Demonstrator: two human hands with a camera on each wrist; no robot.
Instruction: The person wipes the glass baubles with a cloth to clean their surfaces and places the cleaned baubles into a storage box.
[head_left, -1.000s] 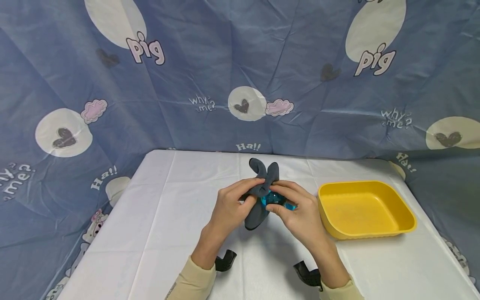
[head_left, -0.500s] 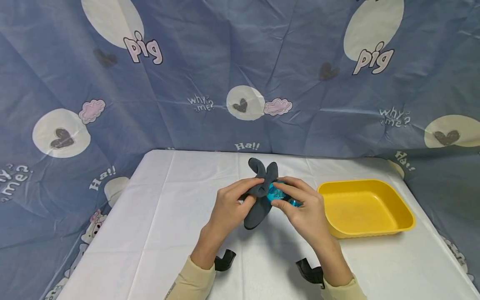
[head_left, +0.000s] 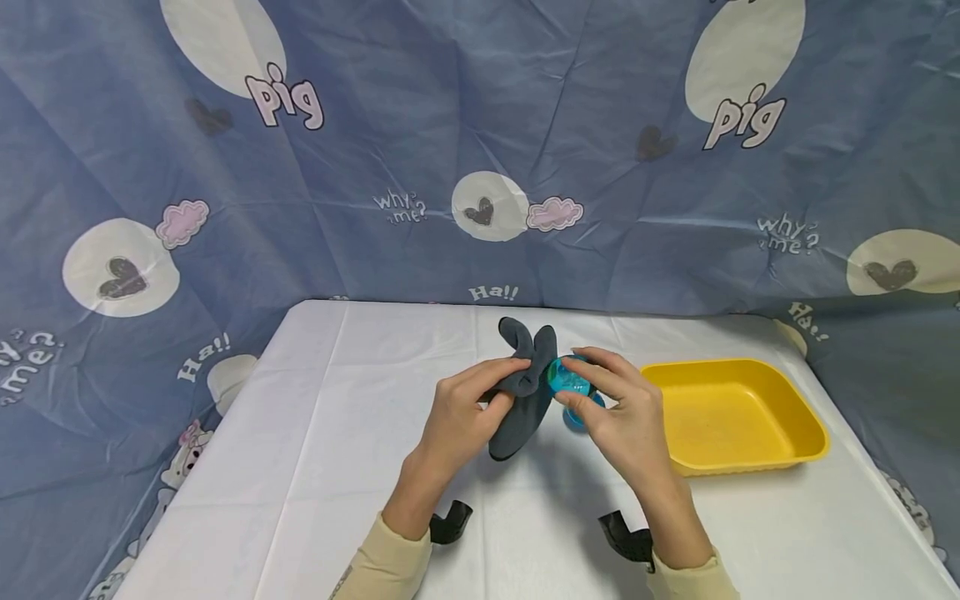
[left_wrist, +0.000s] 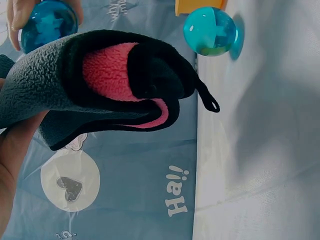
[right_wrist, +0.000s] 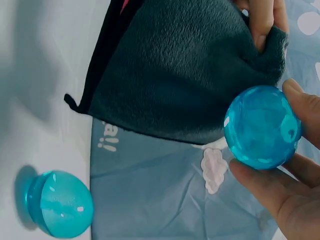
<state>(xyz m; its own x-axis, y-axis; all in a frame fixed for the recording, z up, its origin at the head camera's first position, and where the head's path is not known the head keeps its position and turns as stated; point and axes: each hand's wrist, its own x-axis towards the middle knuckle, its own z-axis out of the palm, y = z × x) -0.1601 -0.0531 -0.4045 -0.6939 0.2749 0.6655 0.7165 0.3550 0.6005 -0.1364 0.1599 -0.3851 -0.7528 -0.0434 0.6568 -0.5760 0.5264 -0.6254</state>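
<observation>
My left hand (head_left: 465, 412) pinches a bunched dark grey cloth (head_left: 513, 429) above the table. In the left wrist view the cloth (left_wrist: 40, 75) shows a pink inner side, black edging and a small hanging loop (left_wrist: 212, 102). Just right of it, my right hand (head_left: 618, 408) grips a translucent blue ball-shaped thing (right_wrist: 262, 127) between thumb and fingers. A narrow gap parts it from the cloth in the head view. Below, a second translucent blue thing (right_wrist: 65, 205), rounded with a narrower base, stands on the table; my right hand partly hides it in the head view.
A yellow plastic tub (head_left: 738, 417) stands to the right, close to my right hand. The table has a white cover (head_left: 360, 467). A blue printed cloth (head_left: 420, 108) hangs behind it. Black curved pieces (head_left: 450, 522) sit at both wrists.
My right hand has drawn the blue ball-shaped thing rightward, off the cloth. The second blue thing now shows more beneath it. My left hand and the cloth have hardly moved.
</observation>
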